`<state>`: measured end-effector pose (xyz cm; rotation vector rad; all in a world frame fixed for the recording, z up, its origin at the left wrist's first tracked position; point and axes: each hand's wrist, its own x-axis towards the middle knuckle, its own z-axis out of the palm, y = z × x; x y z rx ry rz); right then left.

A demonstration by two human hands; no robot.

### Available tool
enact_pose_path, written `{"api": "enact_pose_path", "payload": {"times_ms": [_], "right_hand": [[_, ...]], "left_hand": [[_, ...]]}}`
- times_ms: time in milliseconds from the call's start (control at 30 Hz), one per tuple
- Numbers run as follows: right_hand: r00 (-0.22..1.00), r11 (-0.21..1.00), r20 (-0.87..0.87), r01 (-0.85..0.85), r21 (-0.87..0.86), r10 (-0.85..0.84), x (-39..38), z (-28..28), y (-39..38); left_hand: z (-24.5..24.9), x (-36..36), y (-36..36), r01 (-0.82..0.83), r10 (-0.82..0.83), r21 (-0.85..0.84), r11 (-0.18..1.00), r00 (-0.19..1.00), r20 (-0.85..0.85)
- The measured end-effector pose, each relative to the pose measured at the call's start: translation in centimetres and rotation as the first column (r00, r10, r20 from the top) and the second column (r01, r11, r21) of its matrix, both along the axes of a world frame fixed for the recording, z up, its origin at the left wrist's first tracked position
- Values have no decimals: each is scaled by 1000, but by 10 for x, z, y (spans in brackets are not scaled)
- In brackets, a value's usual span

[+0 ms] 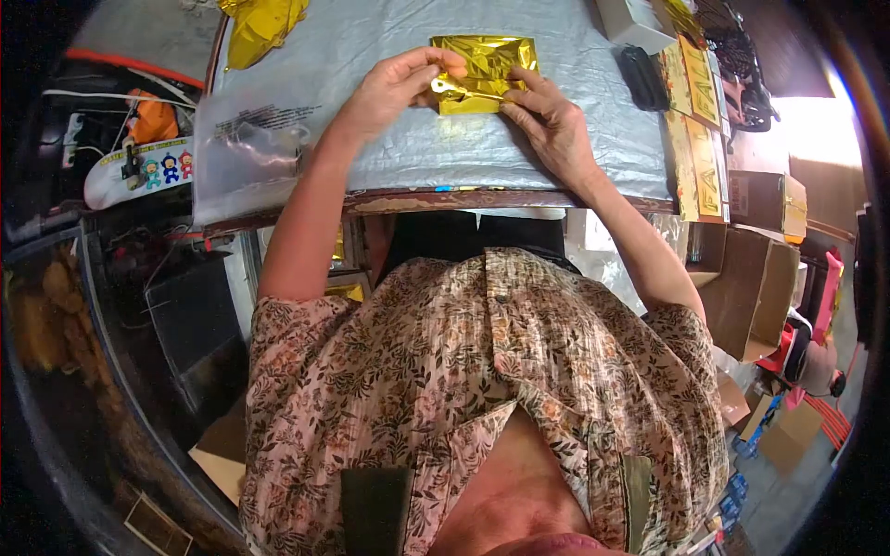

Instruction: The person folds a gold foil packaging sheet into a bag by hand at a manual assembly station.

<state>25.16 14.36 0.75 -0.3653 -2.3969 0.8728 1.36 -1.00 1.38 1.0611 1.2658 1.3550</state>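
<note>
A crinkled piece of gold foil [496, 60] lies near the middle of the silvery covered table. Across its lower part runs a slim shiny gold-toned piece [450, 89] with a rounded end, shaped somewhat like a wrench. My left hand [394, 90] is closed at the foil's left edge, thumb and fingertips beside that rounded end. On the other side my right hand [554, 125] pinches the foil's right side with thumb and fingers, close to the far end of the slim piece.
A clear plastic sheet [250, 148] lies on the table's left part, and more gold foil [262, 28] at the far left corner. To the right are a black case [642, 79], a white box [635, 23] and yellow lettered boxes [697, 171]. Cardboard boxes [742, 292] stand beyond the table's right edge.
</note>
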Motion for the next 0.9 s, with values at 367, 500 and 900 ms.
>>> {"api": "enact_pose_path", "payload": {"times_ms": [367, 500, 900], "right_hand": [[999, 1000, 34, -2, 15, 2, 0, 1, -1], [1000, 1000, 28, -3, 25, 2, -1, 0, -1], [999, 1000, 42, 27, -12, -27, -2, 5, -5]], "left_hand": [[26, 0, 25, 140, -133, 21, 990, 969, -210], [25, 4, 26, 58, -55, 11, 998, 981, -185], [31, 10, -13, 84, -83, 65, 994, 996, -14]]}}
